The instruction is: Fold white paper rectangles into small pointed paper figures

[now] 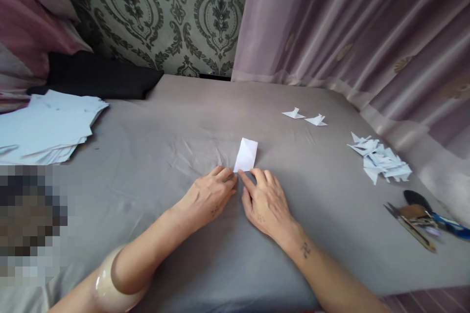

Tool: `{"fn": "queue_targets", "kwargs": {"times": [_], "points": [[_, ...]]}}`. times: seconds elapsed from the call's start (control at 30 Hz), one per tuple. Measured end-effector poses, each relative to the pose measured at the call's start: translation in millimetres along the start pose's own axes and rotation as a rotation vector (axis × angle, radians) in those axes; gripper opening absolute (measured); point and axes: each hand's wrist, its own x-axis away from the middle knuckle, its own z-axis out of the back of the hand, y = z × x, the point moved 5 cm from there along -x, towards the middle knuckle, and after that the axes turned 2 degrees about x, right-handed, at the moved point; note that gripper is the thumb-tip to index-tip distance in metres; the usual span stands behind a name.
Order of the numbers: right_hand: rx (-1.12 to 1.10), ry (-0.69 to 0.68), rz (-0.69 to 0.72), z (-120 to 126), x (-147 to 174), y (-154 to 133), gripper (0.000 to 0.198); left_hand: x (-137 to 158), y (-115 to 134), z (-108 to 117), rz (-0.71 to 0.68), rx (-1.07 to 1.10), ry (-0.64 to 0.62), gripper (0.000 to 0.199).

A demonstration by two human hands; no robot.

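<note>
A small folded piece of white paper (246, 155) lies on the grey cloth in front of me, with crease lines across its upper part. My left hand (213, 191) is closed at its near left corner, the fingertips pinched together and partly hidden. Along the near edge, my right hand (267, 201) presses the paper with its index finger, and its other fingers bend at the near right corner. The right thumb is tucked below the index finger.
Two folded paper birds (293, 113) stand beyond to the right. Nearer is a heap of folded white paper pieces (384, 160), then scissors (413, 230) among small items. Stacked white sheets (55, 120) and black cloth (106, 76) lie left on the grey cloth (205, 107).
</note>
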Motion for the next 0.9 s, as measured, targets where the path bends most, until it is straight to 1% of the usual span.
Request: {"fn": "queue_targets", "kwargs": {"times": [0.13, 0.23, 0.3, 0.37, 0.43, 0.53, 0.77, 0.83, 0.9], "points": [[0.019, -0.003, 0.015, 1, 0, -2, 0.048, 0, -5, 4, 0.022, 0.058, -0.023, 0.025], [0.018, -0.003, 0.025, 2, -2, -2, 0.047, -1, -8, 5, 0.051, 0.059, 0.041, 0.028], [-0.002, -0.005, 0.024, 2, -4, 0, 0.043, -3, -7, 2, 0.049, 0.004, 0.115, 0.028], [-0.038, -0.005, 0.019, 3, -5, 2, 0.037, -5, -6, -4, 0.030, -0.083, 0.165, 0.034], [-0.089, 0.003, 0.009, 3, -5, 6, 0.037, -6, -6, -12, 0.029, -0.153, 0.180, 0.042], [-0.159, 0.024, -0.018, 3, -3, 10, 0.042, -7, -7, -19, 0.036, -0.174, 0.172, 0.044], [-0.157, 0.060, -0.108, 1, 1, 13, 0.040, -7, -9, -14, 0.036, -0.133, 0.180, 0.039], [-0.152, 0.085, -0.132, 1, 2, 14, 0.040, -6, -12, -12, 0.022, -0.063, 0.195, 0.038], [-0.153, 0.117, -0.146, 1, 2, 17, 0.037, -8, -19, -10, 0.032, 0.057, 0.232, 0.033]]}}
